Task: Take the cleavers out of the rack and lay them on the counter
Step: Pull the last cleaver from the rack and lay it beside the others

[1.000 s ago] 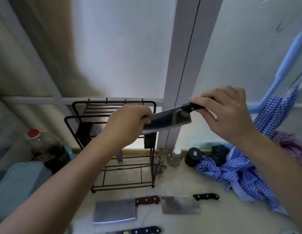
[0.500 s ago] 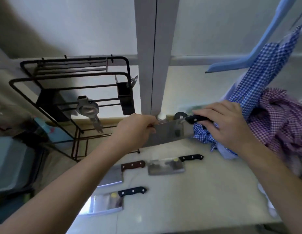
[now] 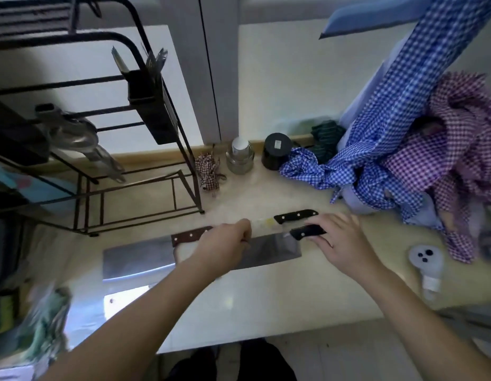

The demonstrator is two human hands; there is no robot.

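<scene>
A black-handled cleaver (image 3: 274, 250) is down at the pale counter (image 3: 266, 298), held at both ends. My left hand (image 3: 225, 246) pinches the far end of its blade; my right hand (image 3: 337, 240) grips its handle. Whether the blade rests on the counter is unclear. Behind it lie a brown-handled cleaver (image 3: 140, 257) and another black-handled cleaver (image 3: 293, 215), its blade mostly hidden. A third blade (image 3: 123, 301) shows under my left forearm. The black wire rack (image 3: 145, 149) stands at the back left.
Checked blue and purple cloths (image 3: 420, 149) hang and pile at the right. A glass jar (image 3: 240, 158), a black jar (image 3: 277, 152) and a small checked bundle (image 3: 210, 171) stand by the wall. A white round item (image 3: 425, 259) lies at the right. The counter's front edge is close.
Both hands have brought the black-handled cleaver down from rack height to the counter, in front of the two laid cleavers. The view has tilted downward.
</scene>
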